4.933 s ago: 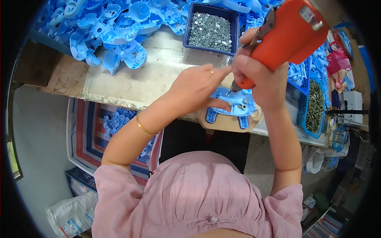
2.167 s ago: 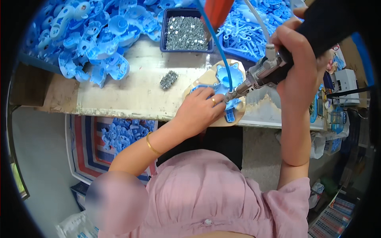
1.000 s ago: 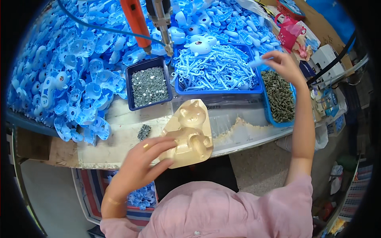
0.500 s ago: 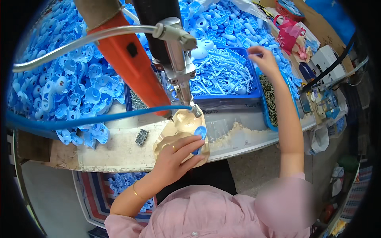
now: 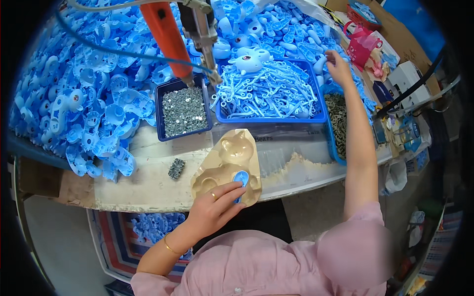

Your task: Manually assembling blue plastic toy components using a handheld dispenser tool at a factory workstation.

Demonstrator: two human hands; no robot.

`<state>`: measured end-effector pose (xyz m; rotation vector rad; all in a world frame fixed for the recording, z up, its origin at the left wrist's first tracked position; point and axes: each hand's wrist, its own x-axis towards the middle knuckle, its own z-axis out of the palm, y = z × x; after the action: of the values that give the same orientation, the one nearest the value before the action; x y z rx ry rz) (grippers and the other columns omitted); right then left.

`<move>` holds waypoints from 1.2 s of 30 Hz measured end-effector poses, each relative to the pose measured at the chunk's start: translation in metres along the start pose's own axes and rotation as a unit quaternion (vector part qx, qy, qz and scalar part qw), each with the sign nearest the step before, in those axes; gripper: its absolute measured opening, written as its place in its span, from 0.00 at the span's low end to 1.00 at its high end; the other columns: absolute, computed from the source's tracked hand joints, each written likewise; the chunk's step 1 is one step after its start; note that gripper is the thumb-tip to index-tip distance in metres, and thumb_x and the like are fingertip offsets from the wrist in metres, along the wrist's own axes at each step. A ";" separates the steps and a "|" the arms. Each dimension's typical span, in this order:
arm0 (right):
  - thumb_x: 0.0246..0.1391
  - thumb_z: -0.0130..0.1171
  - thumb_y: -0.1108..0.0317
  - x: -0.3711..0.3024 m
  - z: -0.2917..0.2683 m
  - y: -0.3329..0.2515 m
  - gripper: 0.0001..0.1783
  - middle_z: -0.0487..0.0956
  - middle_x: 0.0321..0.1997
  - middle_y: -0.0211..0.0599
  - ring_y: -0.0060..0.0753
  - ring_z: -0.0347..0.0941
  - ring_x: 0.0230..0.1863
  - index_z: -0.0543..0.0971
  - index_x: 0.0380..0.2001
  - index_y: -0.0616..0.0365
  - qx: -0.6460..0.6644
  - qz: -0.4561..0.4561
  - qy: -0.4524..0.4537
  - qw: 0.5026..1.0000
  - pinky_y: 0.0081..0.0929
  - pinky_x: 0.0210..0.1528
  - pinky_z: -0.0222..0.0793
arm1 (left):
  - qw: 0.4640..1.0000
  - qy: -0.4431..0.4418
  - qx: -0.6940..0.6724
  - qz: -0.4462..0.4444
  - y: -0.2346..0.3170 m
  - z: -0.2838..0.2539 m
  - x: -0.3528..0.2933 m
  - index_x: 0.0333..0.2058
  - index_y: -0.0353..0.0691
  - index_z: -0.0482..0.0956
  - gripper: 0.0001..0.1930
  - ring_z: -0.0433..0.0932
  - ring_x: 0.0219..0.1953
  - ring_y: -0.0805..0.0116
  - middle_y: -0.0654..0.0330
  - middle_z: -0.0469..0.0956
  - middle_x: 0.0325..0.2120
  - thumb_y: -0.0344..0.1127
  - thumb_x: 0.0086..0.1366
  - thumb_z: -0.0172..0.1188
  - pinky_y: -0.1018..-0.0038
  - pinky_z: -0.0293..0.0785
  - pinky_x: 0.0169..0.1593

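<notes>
- Here's the left hand (image 5: 212,209), palm down, gold band on one finger, fingertips laid across a small bright-blue plastic piece with a smooth rounded end (image 5: 241,177); whether thumb and fingers pinch it, I can't tell
- That blue piece sits at the right-hand side of a tan, glossy moulded fixture with rounded, scooped-out hollows (image 5: 236,150), its round end poking out past the fingers
- Over on the far right, the right hand (image 5: 339,69) is up by the heaped blue parts, fingers loosely bent; can't tell whether they pinch anything
- Below that forearm, a light-blue plastic basket (image 5: 332,140) full of rough, dull grey-green bits
- Beside it, a bright-blue rectangular plastic basket (image 5: 271,120) brimming with thin, ring-ended light-blue plastic links
- Left of that, a dark-blue rectangular tray (image 5: 186,134) of grainy, glinting little metal pieces, with an orange-red tapered driver (image 5: 165,37) and a slim silvery metal tool (image 5: 205,44) hanging above
- A spiky grey metallic clump (image 5: 176,168) lies on the scuffed, pale worktop (image 5: 143,190), while hollow, curvy light-blue plastic shells (image 5: 94,103) pile up at left
</notes>
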<state>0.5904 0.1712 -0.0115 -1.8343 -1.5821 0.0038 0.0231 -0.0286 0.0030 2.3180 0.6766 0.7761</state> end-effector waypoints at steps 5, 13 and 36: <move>0.47 0.68 0.66 -0.013 0.011 -0.023 0.26 0.77 0.56 0.50 0.46 0.80 0.46 0.80 0.53 0.53 -0.089 -0.005 -0.036 0.995 0.36 0.48 0.76 | 1.000 0.009 0.002 0.016 0.001 0.002 -0.001 0.51 0.40 0.82 0.22 0.83 0.37 0.57 0.53 0.81 0.52 0.30 0.56 0.72 0.68 0.79 0.38; 0.63 0.62 0.65 -0.044 -0.044 -0.090 0.17 0.82 0.48 0.31 0.23 0.78 0.47 0.81 0.54 0.57 0.265 0.069 -0.023 0.961 0.25 0.51 0.73 | 0.989 0.009 0.139 0.054 0.002 0.020 -0.009 0.49 0.39 0.81 0.23 0.80 0.45 0.57 0.58 0.82 0.46 0.35 0.54 0.73 0.66 0.78 0.46; 0.47 0.70 0.68 -0.284 0.065 -0.372 0.15 0.80 0.37 0.32 0.38 0.80 0.37 0.83 0.40 0.51 0.132 -0.431 -0.260 0.854 0.35 0.36 0.74 | 0.868 0.330 0.356 -0.106 -0.098 -0.107 -0.089 0.45 0.40 0.81 0.15 0.77 0.47 0.50 0.55 0.82 0.45 0.24 0.58 0.65 0.60 0.74 0.53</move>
<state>0.1690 -0.0409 0.0041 -0.8082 -2.5211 0.3130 -0.1360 0.0236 -0.0248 2.4936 1.7389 1.4136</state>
